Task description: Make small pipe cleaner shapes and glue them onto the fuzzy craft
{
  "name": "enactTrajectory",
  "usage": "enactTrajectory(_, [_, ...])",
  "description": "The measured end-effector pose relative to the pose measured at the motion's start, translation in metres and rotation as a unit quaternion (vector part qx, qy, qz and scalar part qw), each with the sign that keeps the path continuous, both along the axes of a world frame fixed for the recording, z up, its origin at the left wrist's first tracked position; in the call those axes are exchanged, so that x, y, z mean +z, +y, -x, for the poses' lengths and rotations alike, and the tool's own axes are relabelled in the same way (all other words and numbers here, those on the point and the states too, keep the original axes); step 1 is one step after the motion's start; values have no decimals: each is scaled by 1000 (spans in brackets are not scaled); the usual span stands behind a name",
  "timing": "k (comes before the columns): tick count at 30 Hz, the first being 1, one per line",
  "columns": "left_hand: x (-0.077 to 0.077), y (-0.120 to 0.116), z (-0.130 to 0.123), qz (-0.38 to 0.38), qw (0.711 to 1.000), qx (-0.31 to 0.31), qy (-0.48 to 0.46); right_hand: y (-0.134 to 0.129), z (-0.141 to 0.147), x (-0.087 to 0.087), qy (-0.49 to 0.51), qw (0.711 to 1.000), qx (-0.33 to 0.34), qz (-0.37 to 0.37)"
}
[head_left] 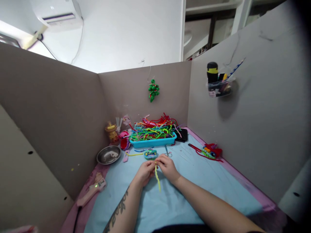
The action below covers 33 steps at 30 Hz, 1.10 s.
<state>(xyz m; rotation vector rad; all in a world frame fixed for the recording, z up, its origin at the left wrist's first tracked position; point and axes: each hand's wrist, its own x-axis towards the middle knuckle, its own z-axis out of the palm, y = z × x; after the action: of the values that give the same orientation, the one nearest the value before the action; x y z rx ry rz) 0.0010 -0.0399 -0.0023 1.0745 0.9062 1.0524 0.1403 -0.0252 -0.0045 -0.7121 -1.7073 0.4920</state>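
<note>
My left hand (pixel 145 172) and my right hand (pixel 168 167) meet over the blue cloth, fingers pinched together. Between them they grip a yellow pipe cleaner (pixel 157 180), whose free end hangs down toward me. What the fingertips do at its upper end is partly hidden. Just beyond my hands lies a small teal fuzzy piece (pixel 150 154) with yellow bits on it. From its left side another yellow pipe cleaner (pixel 134 154) stretches out. A pair of scissors (pixel 167 154) rests behind my right hand.
A blue tray (pixel 153 142) heaped with coloured pipe cleaners stands at the back. At left are a metal bowl (pixel 102 158) with small pale bits, a lidded cup (pixel 112 133) and a pink glue gun (pixel 89 194). Red and multicoloured pieces (pixel 212 151) lie at right. Grey partitions surround the table.
</note>
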Motion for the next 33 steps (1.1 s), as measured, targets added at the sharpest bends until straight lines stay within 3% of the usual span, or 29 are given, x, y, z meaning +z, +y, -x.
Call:
enactTrajectory(13, [1, 1, 3, -19, 999, 6, -38, 5, -2, -8, 25, 998, 24, 43])
enactTrajectory(23, [2, 3, 5, -78, 996, 30, 23, 4, -1, -7, 19, 995, 42, 83])
enactTrajectory(33, [-4, 6, 10, -107, 992, 26, 54, 2, -2, -10, -1, 995, 55, 78])
